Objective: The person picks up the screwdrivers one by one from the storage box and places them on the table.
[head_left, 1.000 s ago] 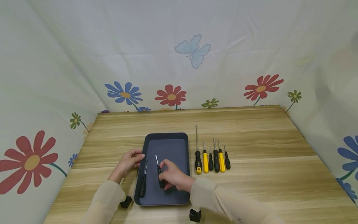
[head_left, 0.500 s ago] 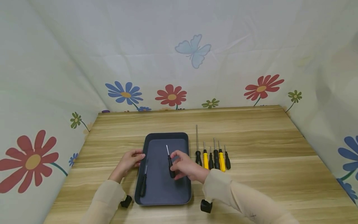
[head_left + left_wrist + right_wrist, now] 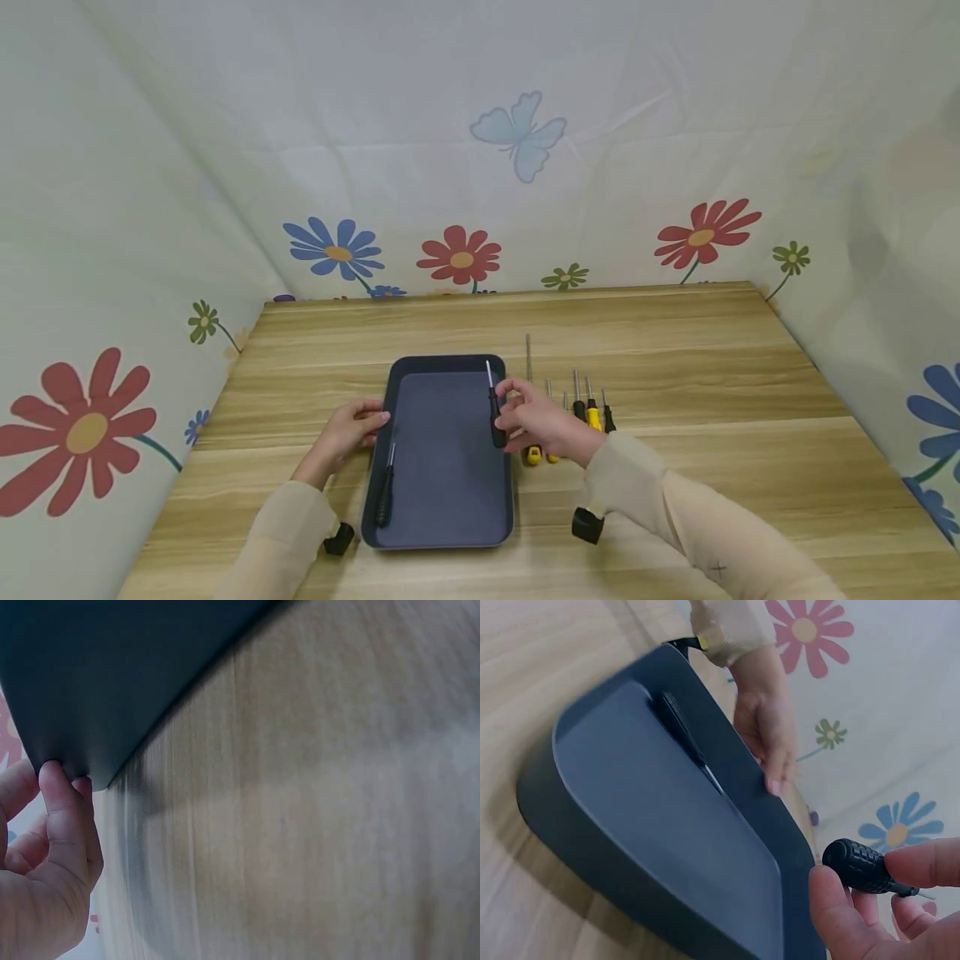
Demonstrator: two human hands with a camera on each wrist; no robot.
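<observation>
My right hand pinches a small black-handled screwdriver over the tray's right rim in the head view. Its shaft points away from me, and the right wrist view shows its ribbed handle between thumb and fingers. My left hand grips the left wall of the dark grey tray, thumb at the rim and fingers outside; the left wrist view shows those fingertips against the outer wall. Inside the tray, along its left side, lies another black screwdriver.
Right of the tray, several black and yellow screwdrivers lie in a row on the wooden table, partly hidden by my right hand. A flower-printed cloth hangs behind the table and at both sides.
My right hand has carried the black screwdriver rightward and away from me, from the tray's middle to its right rim. My left hand and the tray have stayed in place.
</observation>
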